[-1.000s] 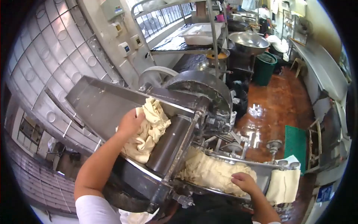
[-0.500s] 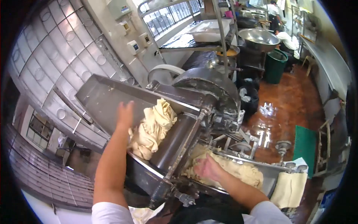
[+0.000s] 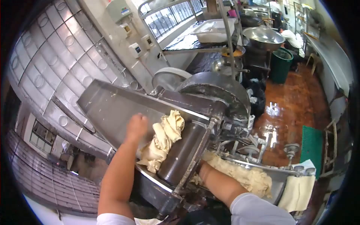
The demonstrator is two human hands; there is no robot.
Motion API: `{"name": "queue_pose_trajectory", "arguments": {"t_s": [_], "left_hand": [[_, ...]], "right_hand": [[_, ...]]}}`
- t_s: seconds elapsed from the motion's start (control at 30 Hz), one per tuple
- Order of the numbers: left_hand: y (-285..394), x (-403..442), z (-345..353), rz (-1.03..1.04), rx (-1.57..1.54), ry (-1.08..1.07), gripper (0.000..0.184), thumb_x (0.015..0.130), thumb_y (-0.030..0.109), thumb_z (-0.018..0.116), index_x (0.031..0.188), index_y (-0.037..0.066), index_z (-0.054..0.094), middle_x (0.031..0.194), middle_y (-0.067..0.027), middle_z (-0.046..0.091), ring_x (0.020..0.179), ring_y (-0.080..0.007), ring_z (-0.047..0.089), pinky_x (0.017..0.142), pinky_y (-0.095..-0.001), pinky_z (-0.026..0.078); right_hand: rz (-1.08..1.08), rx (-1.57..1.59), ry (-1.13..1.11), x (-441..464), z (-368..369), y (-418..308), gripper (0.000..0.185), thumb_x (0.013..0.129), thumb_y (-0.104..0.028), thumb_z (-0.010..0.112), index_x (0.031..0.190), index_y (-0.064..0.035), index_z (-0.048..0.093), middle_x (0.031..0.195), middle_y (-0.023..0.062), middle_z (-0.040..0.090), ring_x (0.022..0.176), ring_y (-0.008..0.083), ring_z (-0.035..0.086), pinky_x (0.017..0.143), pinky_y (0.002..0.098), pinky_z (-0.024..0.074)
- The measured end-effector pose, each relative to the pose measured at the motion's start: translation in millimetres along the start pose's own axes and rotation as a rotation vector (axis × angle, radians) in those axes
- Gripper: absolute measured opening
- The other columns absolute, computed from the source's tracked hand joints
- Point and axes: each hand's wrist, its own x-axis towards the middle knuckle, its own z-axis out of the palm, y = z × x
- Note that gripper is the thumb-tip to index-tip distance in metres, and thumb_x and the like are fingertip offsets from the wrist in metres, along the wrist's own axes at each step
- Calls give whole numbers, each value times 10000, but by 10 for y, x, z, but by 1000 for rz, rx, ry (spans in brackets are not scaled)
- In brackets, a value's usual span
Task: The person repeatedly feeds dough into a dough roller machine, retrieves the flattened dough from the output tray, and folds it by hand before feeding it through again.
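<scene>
Dough (image 3: 163, 140) lies lengthwise along the roller (image 3: 182, 155), just right of the left hand (image 3: 137, 126).
That hand looks empty, too blurred to tell openness; right hand hidden.

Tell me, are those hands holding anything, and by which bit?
The left hand seems to hold nothing, blurred beside the folded dough. The right hand is hidden behind the metal bar, so its hold can't be told.

No text is legible, the wall box label (image 3: 124, 11) included.
</scene>
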Motion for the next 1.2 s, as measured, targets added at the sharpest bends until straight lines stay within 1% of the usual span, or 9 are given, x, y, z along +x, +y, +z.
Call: {"name": "queue_pose_trajectory", "arguments": {"t_s": [0.3, 0.5, 0.63, 0.77, 0.9, 1.0, 1.07, 1.13, 1.2], "left_hand": [[-166, 165, 72, -233, 119, -134, 441, 893, 392, 424, 941, 21, 658, 1000, -226, 637, 979, -402, 584, 876, -465, 440], [472, 98, 273, 175, 240, -383, 384, 890, 349, 473, 968, 15, 646, 997, -228, 635, 964, -395, 591, 835, -467, 462], [37, 195, 305, 146, -11, 92, 303, 872, 277, 512, 866, -3, 626, 844, -206, 648, 821, -381, 618, 744, -468, 484], [319, -205, -668, -327, -478, -360, 254, 855, 300, 591, 879, 48, 584, 745, -52, 602, 693, -131, 561, 622, -300, 469], [806, -1474, -1620, -97, -781, -513, 265, 804, 254, 654, 951, 40, 602, 807, -5, 606, 727, -91, 555, 638, -237, 434], [502, -2352, -1622, 306, -1043, -1245, 364, 867, 239, 650, 1107, -28, 590, 1052, -135, 624, 986, -196, 589, 854, -312, 468], [713, -2926, -1283, 149, -995, -1614, 290, 939, 194, 555, 1141, -13, 576, 1110, -120, 610, 1063, -203, 561, 922, -306, 433], [705, -3666, -565, -438, -1119, -1489, 193, 892, 186, 587, 983, 17, 598, 888, -30, 595, 876, -101, 547, 797, -242, 441], [429, -4302, 562, -680, -1357, -1295, 245, 894, 310, 532, 835, 75, 568, 765, 22, 538, 716, -83, 488, 590, -241, 398]], "right_hand": [[-2, -14, 23, -9, -345, 103, 469, 931, -409, 448, 1214, -42, 524, 1137, 151, 605, 1076, 321, 567, 932, 496, 444], [-44, -156, 301, -600, -354, -92, 446, 902, -261, 531, 1268, -16, 462, 1213, 160, 566, 1093, 349, 561, 965, 476, 443], [-111, -157, 228, -839, -637, -186, 429, 834, -142, 659, 1202, 15, 504, 1080, 154, 610, 1018, 307, 595, 893, 457, 484], [-155, -213, 256, -1335, -542, -293, 454, 842, -125, 654, 1220, 47, 470, 1140, 178, 584, 1049, 324, 583, 947, 449, 459], [-198, -291, 297, -1722, -515, -405, 452, 842, -126, 655, 1222, 52, 488, 1154, 177, 587, 1031, 316, 596, 924, 432, 476], [-179, -357, 279, -1907, -693, -476, 446, 848, -117, 638, 1236, 38, 480, 1144, 157, 593, 1036, 287, 593, 891, 406, 483], [-191, -361, 305, -2071, -741, -508, 439, 850, -112, 634, 1229, 47, 481, 1144, 166, 591, 1038, 283, 589, 894, 397, 478], [-228, -392, 303, -2194, -779, -545, 441, 851, -113, 633, 1227, 57, 479, 1146, 170, 590, 1037, 281, 589, 895, 394, 477], [-224, -385, 314, -2410, -678, -595, 433, 859, -101, 623, 1218, 92, 477, 1173, 182, 575, 1045, 287, 588, 912, 396, 474]]}}
